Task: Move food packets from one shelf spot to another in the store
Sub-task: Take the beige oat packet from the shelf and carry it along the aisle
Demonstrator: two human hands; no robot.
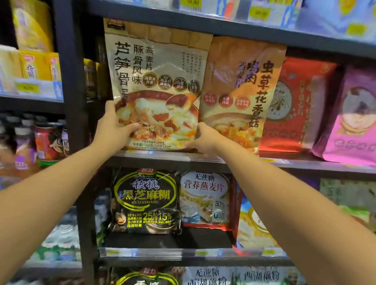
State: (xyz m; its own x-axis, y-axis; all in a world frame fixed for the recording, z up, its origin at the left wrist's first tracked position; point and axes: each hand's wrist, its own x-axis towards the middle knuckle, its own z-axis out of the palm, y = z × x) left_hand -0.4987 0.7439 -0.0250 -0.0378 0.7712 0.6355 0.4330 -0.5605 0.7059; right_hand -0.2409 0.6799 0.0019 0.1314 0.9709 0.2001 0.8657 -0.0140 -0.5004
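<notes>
both hands, left hand (113,125) and right hand (203,138), grip the beige packet's (154,71) lower corners

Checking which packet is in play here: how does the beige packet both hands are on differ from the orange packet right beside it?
The beige packet is gripped at its lower corners by the left hand and right hand; the orange packet stands unheld, though the right hand overlaps its lower left corner. The beige packet reaches higher and overlaps the orange packet's left edge. Beige has dark lettering; orange is warmer toned. Both show a bowl of food and sit on the same shelf.
</notes>
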